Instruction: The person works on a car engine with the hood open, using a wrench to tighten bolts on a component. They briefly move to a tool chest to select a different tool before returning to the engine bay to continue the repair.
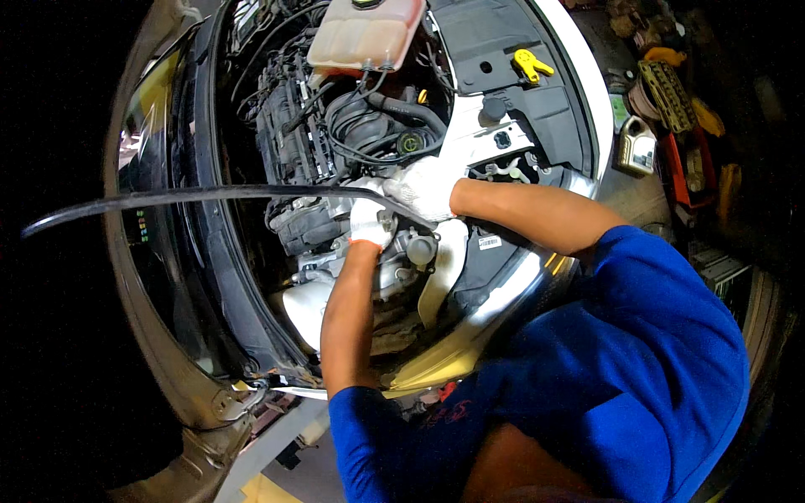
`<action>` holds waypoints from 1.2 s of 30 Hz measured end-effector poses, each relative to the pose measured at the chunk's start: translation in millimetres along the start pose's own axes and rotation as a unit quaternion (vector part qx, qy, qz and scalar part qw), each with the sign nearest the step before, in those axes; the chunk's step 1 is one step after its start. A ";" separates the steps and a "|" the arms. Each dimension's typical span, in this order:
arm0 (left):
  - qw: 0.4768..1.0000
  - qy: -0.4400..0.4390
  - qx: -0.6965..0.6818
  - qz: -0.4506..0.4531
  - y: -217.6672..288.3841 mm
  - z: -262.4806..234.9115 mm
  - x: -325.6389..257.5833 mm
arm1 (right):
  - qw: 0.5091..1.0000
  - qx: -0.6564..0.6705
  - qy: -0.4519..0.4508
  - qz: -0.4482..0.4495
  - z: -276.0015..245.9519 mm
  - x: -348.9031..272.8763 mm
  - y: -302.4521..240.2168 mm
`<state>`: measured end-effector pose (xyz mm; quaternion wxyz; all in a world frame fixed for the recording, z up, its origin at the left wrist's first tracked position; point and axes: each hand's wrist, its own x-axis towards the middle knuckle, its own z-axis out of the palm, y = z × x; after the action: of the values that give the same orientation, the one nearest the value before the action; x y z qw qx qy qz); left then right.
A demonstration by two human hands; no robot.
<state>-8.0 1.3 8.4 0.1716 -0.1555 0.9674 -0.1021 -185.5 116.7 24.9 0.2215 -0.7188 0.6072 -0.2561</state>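
**Two gloved hands on a part deep in an engine bay**

The left hand (370,225), in a white work glove, is curled down onto a grey metal engine part (394,256) low in the bay, its fingers folded over the top of the part as if bracing or holding it. The right hand (425,189), gloved the same way, lies just above and beside the left, knuckles up, pressed against the same cluster of parts. The gloves and the angle hide its fingertips, so whether it closes on anything cannot be told; it may only be pushing. The two hands touch or nearly touch, which suits work where one steadies while the other acts.

Just right of the grip sits a round dark grey cap (422,249) on the housing, with a pale plastic shield (444,268) running down from it. Above the hands a bundle of black hoses (369,126) loops round, and beyond that stands a translucent coolant tank (365,33) with pinkish fluid. Farther up and right, a yellow dipstick handle (530,64) sticks out of a black cover.

A long black rubber seal strip (168,197) runs from the far left across to the hands. Both bare forearms reach in over the car's body edge (470,335), and the blue sleeves stay outside the bay.
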 end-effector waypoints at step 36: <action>0.951 0.130 -0.273 -0.061 25.3 53.1 9.4 | 0.999 0.051 -0.017 -0.001 1.3 -16.1 12.6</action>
<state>-3.7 14.1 -49.7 -0.0117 -0.2408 0.9608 0.1366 -196.4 130.5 14.3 0.2677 -0.7112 0.5889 -0.2751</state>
